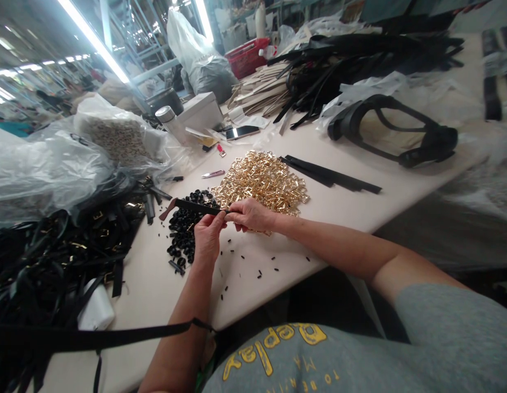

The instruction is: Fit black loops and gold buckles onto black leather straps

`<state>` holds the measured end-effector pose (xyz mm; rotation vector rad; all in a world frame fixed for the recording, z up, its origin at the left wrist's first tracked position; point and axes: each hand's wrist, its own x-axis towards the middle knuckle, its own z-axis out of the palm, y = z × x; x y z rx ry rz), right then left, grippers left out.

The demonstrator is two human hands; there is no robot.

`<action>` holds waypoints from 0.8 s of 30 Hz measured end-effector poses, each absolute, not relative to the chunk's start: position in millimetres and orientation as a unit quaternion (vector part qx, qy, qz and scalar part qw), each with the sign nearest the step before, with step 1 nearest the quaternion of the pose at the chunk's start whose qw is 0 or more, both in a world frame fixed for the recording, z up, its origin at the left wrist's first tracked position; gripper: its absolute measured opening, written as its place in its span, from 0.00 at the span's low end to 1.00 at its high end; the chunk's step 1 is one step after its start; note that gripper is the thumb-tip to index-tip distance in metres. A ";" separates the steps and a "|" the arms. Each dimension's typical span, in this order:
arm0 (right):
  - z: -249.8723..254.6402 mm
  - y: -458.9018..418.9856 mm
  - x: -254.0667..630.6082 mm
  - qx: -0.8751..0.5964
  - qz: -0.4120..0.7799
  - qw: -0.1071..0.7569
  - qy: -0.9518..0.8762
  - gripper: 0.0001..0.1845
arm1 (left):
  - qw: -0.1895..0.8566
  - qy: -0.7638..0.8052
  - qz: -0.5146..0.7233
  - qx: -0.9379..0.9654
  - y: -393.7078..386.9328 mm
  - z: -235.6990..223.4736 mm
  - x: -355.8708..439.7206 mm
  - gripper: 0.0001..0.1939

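Observation:
Between my two hands is a black strap [196, 207], its brown-sided end sticking out to the left over a heap of black loops [183, 229]. My left hand [209, 233] pinches the strap between thumb and fingers. Right beside it, my right hand [250, 214] grips the strap's other end, fingertips touching those of the left; what lies under these fingers is hidden. Just behind my right hand spreads a pile of gold metal buckles [259, 177]. Small black bits [260, 273] lie scattered on the table in front of my hands.
Black straps with gold buckles [98, 229] heap at the left, beside a white spool [95, 305]. Flat black strips [331, 174] lie right of the buckles. Farther back are a phone [242, 132], a metal flask [167, 117], plastic bags [114, 131] and a black head strap frame [395, 131].

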<state>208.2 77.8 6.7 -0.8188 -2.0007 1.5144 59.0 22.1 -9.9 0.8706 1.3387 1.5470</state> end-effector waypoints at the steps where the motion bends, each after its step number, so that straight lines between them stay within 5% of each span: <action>1: 5.3 78.7 207.8 -0.298 0.570 0.244 -0.726 0.13 | 0.439 0.541 0.620 0.360 22.2 -10.4 58.0 0.15; 5: 3.3 79.4 210.0 -0.270 0.561 0.260 -0.738 0.17 | 0.409 0.543 0.628 0.379 19.6 -8.1 58.9 0.15; 11: 3.6 89.3 218.1 -0.336 0.333 0.335 -0.815 0.20 | 0.398 0.527 0.669 0.341 23.6 -1.2 54.2 0.17; 20: -6.1 101.6 218.1 -0.306 0.253 0.363 -0.843 0.15 | 0.397 0.425 0.797 0.162 15.4 21.5 -0.9 0.22; 24: -8.2 102.7 218.2 -0.302 0.247 0.371 -0.843 0.13 | 0.299 0.469 0.821 0.133 -2.4 38.4 -60.4 0.15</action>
